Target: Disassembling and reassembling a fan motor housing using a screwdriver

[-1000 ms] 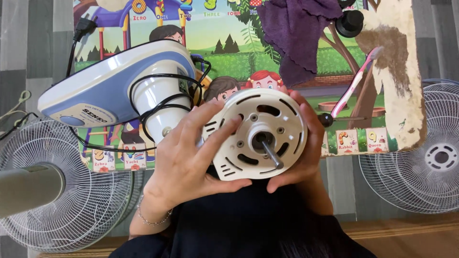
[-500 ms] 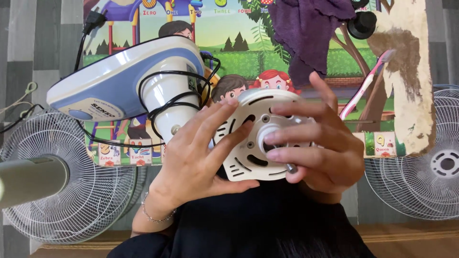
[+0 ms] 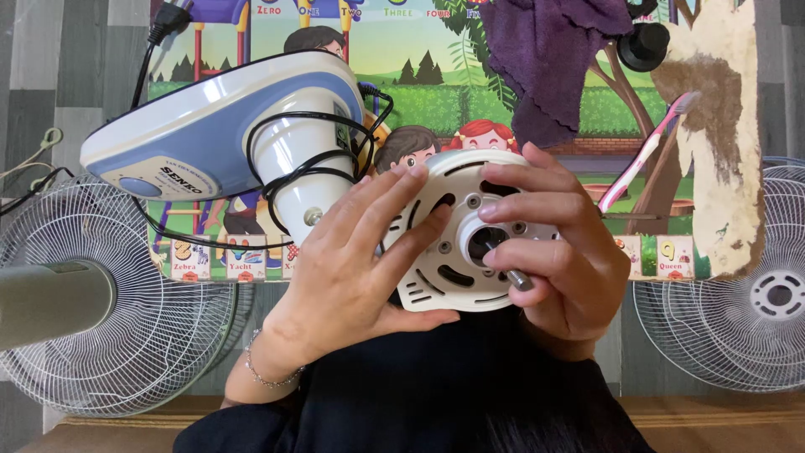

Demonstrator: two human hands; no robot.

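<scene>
White plastic motor [image 3: 457,243] held between both hands, above the mat [image 3: 369,59].
Left hand [image 3: 352,268] grips its rim; right hand [image 3: 558,252] pinches the steel shaft [image 3: 513,275]. It seems heavy and stiff; the rim looks the safest hold.

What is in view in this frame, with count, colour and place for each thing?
fan motor: 1, white, round, centre, held in both hands
motor shaft: 1, grey metal, sticks out of the motor's middle, by the right fingers
fan base: 1, white and blue, upper left, black cable wound round its neck
fan grilles: 2, white, one lower left, one at right edge
play mat: 1, colourful, under everything
cloth: 1, purple, top centre
toothbrush: 1, pink and white, upper right
knob: 1, black, top right
left hand: grips the motor's left side
right hand: fingers around the shaft
</scene>
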